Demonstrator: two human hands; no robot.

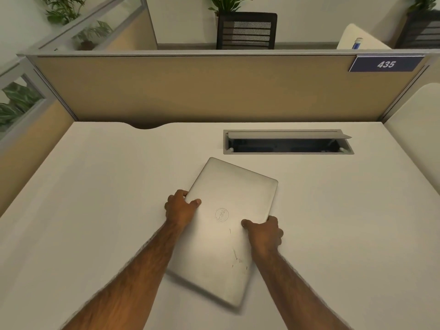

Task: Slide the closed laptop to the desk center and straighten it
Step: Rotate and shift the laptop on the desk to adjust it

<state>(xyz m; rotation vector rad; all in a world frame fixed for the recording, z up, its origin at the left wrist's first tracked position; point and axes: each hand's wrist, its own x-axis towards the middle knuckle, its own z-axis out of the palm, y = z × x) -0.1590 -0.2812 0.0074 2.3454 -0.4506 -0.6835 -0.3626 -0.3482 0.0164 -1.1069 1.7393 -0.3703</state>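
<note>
A closed silver laptop lies flat on the white desk, near the middle, turned so its long sides run slantwise from near left to far right. My left hand grips its left long edge, thumb on the lid. My right hand grips the right long edge, thumb on the lid beside the round logo. The near corner of the laptop looks blurred.
An open cable hatch with a raised flap is set into the desk just behind the laptop, to the right. A tan partition wall closes the desk's far side, with a blue "435" sign at its right.
</note>
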